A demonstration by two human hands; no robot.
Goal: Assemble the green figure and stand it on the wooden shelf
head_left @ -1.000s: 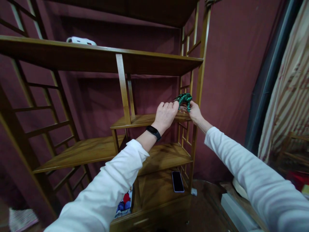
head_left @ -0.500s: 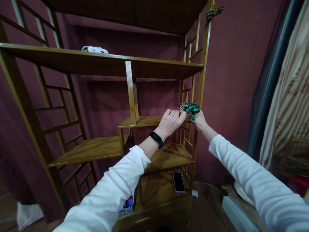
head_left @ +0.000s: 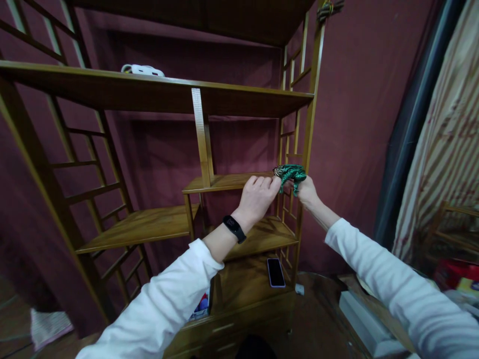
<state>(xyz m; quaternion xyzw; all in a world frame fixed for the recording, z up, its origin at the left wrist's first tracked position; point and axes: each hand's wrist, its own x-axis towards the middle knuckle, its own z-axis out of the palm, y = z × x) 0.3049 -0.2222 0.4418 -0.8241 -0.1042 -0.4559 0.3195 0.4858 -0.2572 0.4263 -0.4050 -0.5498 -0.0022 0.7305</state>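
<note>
A shiny green four-legged animal figurine point(head_left: 293, 173), dark striped with a paler head end, is held between my two hands in front of the right side of the wooden shelf unit. My left hand point(head_left: 259, 198), with a black band point(head_left: 234, 229) on the wrist, is closed at its left end. My right hand point(head_left: 308, 192) is closed at its right end. The fingertips of both hands are partly hidden. Behind the hands lies the small raised shelf point(head_left: 228, 181), and the figurine appears near its right end.
A white power strip point(head_left: 142, 70) lies on the upper shelf point(head_left: 168, 82). Lower down, a phone point(head_left: 276, 272) rests on the bottom shelf board. A tied bundle of sticks point(head_left: 330, 10) hangs on the right post. A pale long box point(head_left: 368, 324) stands on the floor at right, near a striped curtain point(head_left: 430, 164).
Both hands have come slightly down and left with the figurine, now lower against the small raised shelf. The view has also shifted a little. Both hands keep their hold.
</note>
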